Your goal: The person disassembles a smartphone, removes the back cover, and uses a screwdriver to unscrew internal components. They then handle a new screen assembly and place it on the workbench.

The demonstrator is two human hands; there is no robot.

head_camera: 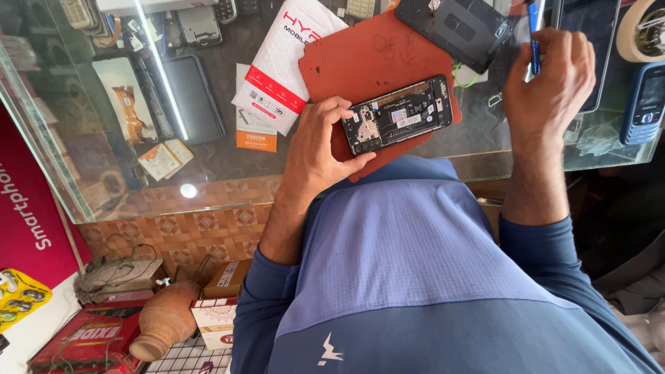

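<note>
Black opened phone [397,114] in left hand [315,149] fingers; right hand [551,83] pinching, seemingly, a blue tool [534,41].

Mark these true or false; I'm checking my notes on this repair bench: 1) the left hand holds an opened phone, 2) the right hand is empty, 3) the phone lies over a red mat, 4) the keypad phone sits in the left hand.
1) True: the left hand grips the opened phone.
2) False: the right hand holds a blue tool.
3) True: the red mat is beneath it.
4) False: the keypad phone lies on the glass counter, right side.
</note>
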